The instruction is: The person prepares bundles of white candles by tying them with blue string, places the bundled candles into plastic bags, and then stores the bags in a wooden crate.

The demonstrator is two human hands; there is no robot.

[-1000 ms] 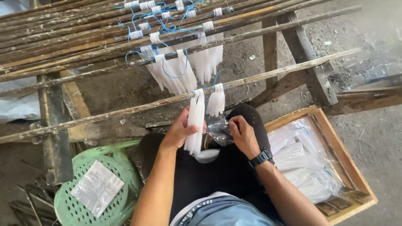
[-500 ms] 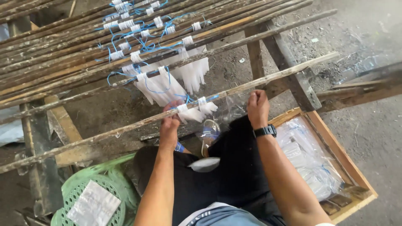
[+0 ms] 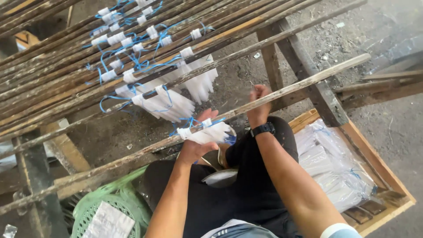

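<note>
My left hand (image 3: 197,145) holds a bundle of white candles (image 3: 207,133) up against the nearest wooden pole (image 3: 308,81), blue string trailing from its taped top. My right hand (image 3: 258,102), with a black watch on its wrist, is raised at the same pole just to the right, fingers closed, seemingly on the string. More white candle bundles (image 3: 165,103) hang by blue strings from the poles behind. I sit with my black-trousered lap under the pole.
A rack of long wooden poles (image 3: 66,66) slopes across the upper left. A wooden crate (image 3: 387,176) with plastic-wrapped white candles sits at my right. A green plastic basket (image 3: 110,202) holding a white packet lies at lower left. Wooden trestle legs (image 3: 308,75) stand ahead.
Both hands rose from my lap to the nearest pole, carrying the candle bundle up. The bundle now lies against the pole, and my right hand has moved to the pole's right.
</note>
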